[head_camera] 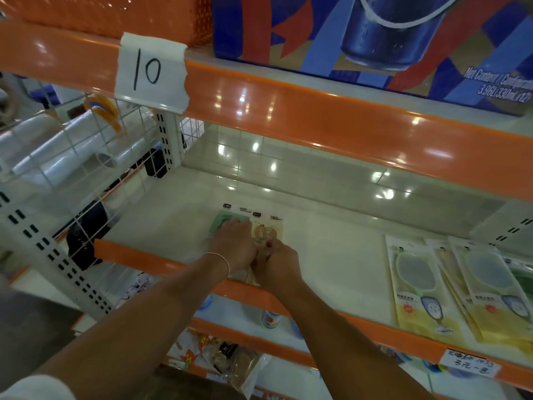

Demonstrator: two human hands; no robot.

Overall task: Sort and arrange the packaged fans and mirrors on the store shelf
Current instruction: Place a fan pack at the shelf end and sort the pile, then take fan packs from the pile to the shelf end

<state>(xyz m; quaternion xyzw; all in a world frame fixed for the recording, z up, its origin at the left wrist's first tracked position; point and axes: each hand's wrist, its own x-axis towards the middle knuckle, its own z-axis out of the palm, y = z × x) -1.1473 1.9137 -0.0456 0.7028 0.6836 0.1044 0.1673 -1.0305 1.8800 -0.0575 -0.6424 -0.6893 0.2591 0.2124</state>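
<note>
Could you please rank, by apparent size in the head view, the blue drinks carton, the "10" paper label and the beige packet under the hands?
1. blue drinks carton
2. "10" paper label
3. beige packet, partly hidden by the hands, so less sure.

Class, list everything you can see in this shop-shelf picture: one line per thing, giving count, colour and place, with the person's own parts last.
Flat green packet: one, green, middle shelf, under the left hand.
Flat beige packet: one, beige, beside the green one.
Clear yellow-bottomed packets with oval shapes: several overlapping, right of shelf.
White paper label marked 10: one, upper shelf edge.
Blue and red printed carton: one, top shelf.
Orange perforated basket: one, top left.
White wire basket: one, left.
Handwritten price tag: one, white, lower right.
Left hand: flat on packets.
Right hand: fingers curled, grip unclear.
</note>
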